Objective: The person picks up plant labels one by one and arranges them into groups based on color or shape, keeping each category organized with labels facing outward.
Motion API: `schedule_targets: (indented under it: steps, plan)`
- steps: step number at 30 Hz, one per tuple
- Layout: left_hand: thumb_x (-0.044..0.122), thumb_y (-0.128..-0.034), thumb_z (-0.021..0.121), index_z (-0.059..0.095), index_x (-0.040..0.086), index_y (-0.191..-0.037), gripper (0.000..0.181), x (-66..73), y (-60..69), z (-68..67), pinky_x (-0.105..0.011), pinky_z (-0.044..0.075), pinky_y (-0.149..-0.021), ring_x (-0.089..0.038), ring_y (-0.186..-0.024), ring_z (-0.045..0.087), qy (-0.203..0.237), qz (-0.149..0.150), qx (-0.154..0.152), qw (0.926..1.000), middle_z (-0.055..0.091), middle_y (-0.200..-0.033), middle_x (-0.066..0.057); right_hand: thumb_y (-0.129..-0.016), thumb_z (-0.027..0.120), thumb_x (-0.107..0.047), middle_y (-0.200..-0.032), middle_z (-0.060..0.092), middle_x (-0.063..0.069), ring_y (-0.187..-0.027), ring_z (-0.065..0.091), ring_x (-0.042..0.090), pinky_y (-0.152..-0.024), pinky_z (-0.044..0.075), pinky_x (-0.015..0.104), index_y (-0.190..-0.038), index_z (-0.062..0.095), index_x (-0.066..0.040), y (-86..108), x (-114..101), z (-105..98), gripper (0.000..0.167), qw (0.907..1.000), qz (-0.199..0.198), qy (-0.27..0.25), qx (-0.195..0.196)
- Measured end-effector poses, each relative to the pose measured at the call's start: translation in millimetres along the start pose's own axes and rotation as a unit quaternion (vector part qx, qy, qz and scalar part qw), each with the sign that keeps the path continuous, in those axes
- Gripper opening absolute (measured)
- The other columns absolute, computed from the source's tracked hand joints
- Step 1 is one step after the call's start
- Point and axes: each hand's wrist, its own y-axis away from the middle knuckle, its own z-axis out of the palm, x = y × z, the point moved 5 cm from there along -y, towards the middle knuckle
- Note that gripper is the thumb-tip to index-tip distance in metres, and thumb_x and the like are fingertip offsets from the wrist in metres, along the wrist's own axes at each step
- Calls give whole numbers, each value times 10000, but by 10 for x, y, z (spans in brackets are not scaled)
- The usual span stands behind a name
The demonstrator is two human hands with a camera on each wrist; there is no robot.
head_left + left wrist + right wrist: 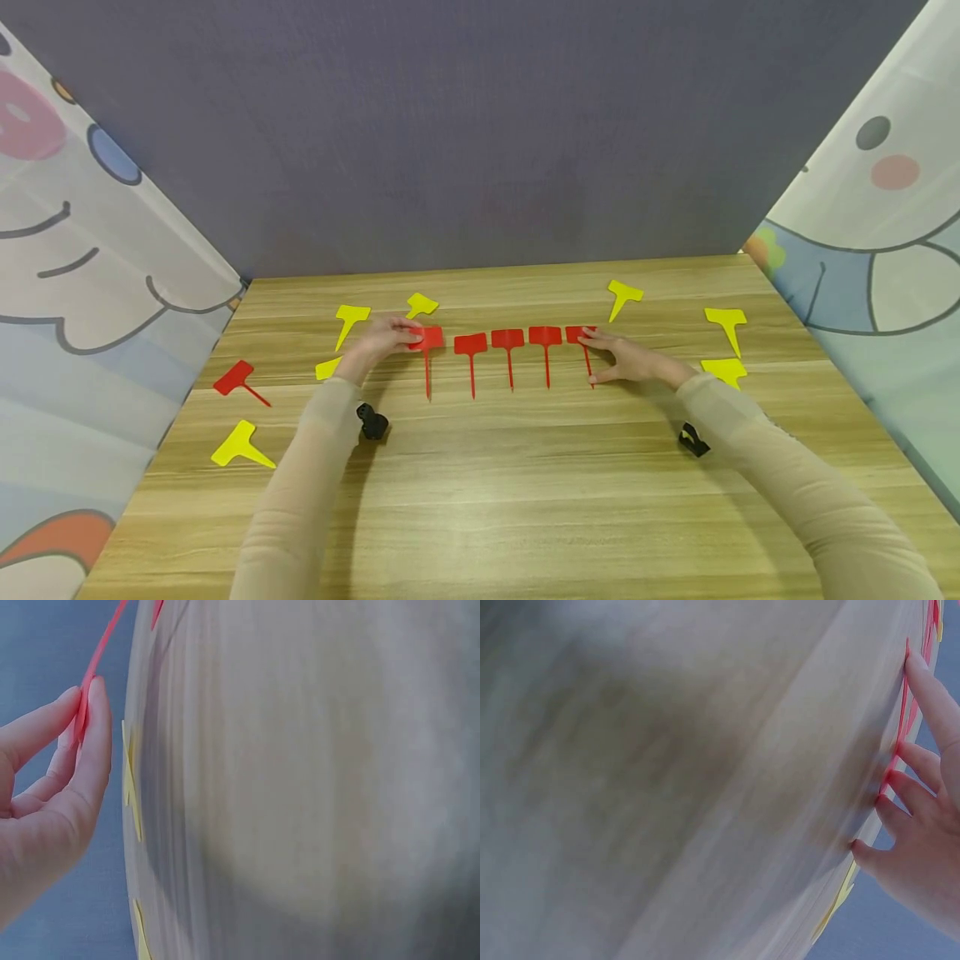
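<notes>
Several red T-shaped tags stand side by side in a row across the table in the head view, heads away from me and stems toward me. My left hand (388, 335) pinches the head of the leftmost red tag (429, 337) between thumb and fingers; the left wrist view shows this red tag (91, 671) off the table in the left hand (56, 780). At the row's right end my right hand (633, 360) touches the last red tag (586, 335), fingers spread at its head and thumb by its stem tip. Between them lies a middle red tag (507, 338).
Another red tag (235, 377) lies at the left, with a yellow tag (242, 443) below it. More yellow tags lie behind the row and at the right, such as one yellow tag (725, 318). A dark wall (480, 150) rises behind the wooden table (525, 500).
</notes>
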Motion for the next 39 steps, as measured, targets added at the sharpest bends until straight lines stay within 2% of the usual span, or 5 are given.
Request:
schedule_targets:
  steps: [9, 16, 23, 30, 39]
  plan:
    - [-61, -832, 543, 456, -140, -1156, 344, -63, -83, 63, -262, 509, -716, -104, -700, 604, -113, -41, 50, 9999, 594, -842, -43, -753, 697, -214, -1407, 179, 264, -1275, 123, 449, -1003, 161, 569, -1325, 303, 91, 13, -24, -12, 758, 9999, -81, 76, 122]
    - [-38, -831, 557, 489, -121, -1133, 320, -73, -95, 99, -293, 507, -742, -110, -710, 604, -518, -107, 156, 9985, 606, -875, -86, -753, 697, -226, -1405, 180, 268, -1274, 123, 450, -1003, 154, 572, -1321, 309, 93, 14, -21, -13, 758, 9998, -71, 89, 131]
    - [-16, -829, 572, 509, -103, -1120, 310, -68, -87, 111, -274, 507, -718, -110, -705, 600, -687, -249, 313, 9968, 605, -879, -86, -753, 695, -256, -1408, 175, 262, -1276, 120, 446, -999, 156, 577, -1327, 305, 85, 8, -18, -8, 773, 9999, -48, 86, 104]
    - [-23, -808, 595, 546, -98, -1089, 294, -66, -99, 117, -263, 514, -693, -102, -688, 588, -976, -261, 523, 9935, 594, -888, -99, -754, 695, -238, -1428, 150, 234, -1292, 96, 423, -1009, 150, 568, -1348, 281, 58, 15, -11, -1, 783, 10000, 98, 9, 11]
    - [-2, -801, 616, 569, -86, -1076, 291, -26, -88, 167, -303, 510, -743, -150, -750, 608, -1396, -380, 618, 9876, 618, -918, -127, -751, 698, -216, -1423, 155, 245, -1288, 97, 433, -1008, 156, 567, -1337, 294, 71, 15, -30, -6, 768, 10000, 64, 2, 44]
